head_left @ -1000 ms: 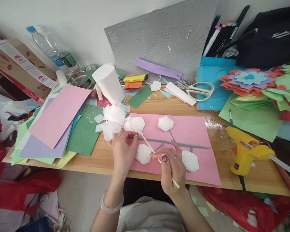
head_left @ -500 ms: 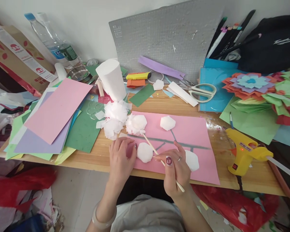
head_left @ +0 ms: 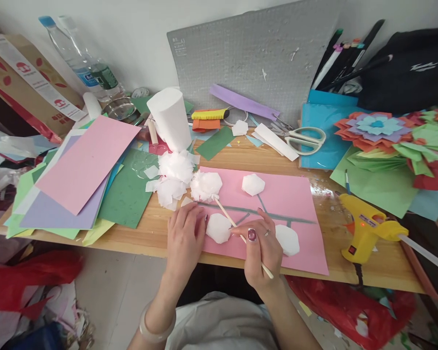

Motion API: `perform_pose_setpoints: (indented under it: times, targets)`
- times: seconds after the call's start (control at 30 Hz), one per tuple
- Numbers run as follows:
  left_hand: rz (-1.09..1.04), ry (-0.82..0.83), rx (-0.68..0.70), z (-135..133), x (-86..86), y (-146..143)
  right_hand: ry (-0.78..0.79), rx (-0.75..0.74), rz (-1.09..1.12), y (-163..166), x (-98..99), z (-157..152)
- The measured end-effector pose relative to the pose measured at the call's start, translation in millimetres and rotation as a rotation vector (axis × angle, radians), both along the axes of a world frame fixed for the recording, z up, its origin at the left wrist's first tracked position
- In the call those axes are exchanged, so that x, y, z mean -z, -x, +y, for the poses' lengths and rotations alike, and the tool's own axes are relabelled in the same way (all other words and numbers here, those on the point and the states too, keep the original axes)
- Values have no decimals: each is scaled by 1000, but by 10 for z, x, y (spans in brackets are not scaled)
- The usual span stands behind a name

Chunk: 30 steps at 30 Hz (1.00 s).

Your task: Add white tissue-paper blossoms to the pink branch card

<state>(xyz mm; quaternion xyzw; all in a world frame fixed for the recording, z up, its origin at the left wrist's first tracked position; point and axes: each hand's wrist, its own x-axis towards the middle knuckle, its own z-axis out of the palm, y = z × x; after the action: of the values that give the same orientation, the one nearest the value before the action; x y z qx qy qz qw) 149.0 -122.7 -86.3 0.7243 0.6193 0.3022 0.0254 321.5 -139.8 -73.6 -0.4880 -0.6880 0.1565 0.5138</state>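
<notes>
The right hand (head_left: pixel 264 248), in the lower middle of the frame, is pinching a thin wooden stick (head_left: pixel 241 236) between thumb and fingers, with the stick's far tip reaching up and left to a fluffed white tissue-paper flower (head_left: pixel 205 186). The left hand (head_left: pixel 184 236), just to its left, is lying flat with fingers together, pressing down the near left edge of the pink card (head_left: pixel 277 223) on the tabletop (head_left: pixel 241 158). Green painted stems are running across the card, and four white tissue pieces are sitting on it: the one at the stick's tip is looking ruffled, while the flat hexagonal pad (head_left: pixel 219 228) between the hands, another (head_left: pixel 253 184) above the centre and one (head_left: pixel 287 239) beside the right hand are looking smooth, so the fluffing seems to be only partly done. Two loose ruffled tissue blooms (head_left: pixel 173 177) are lying just off the card's upper left corner, below a white paper roll (head_left: pixel 170 119). Further out, a yellow glue gun (head_left: pixel 367 228) is resting at the right, scissors (head_left: pixel 304 137) above the card, and a stack of coloured sheets (head_left: pixel 76 180) at the left.
</notes>
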Motion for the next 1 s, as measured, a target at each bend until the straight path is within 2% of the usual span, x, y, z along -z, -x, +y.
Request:
perform_pose_setpoints:
  times: [0.2, 0.37, 0.57, 0.7, 0.87, 1.0]
  targets:
    - [-1, -60, 76, 17, 38, 6, -6, 2, -31, 29, 1, 55]
    - [85, -100, 106, 30, 78, 22, 44, -2, -93, 60, -42, 69]
    - [129, -88, 113, 28, 60, 31, 64, 16, -149, 137, -159, 130]
    - [134, -59, 101, 27, 56, 26, 64, 4, -128, 126, -162, 144]
    - [156, -30, 73, 28, 48, 15, 8, 0, 17, 6, -78, 7]
    - [171, -52, 101, 43, 27, 23, 110, 54, 203, -89, -15, -129]
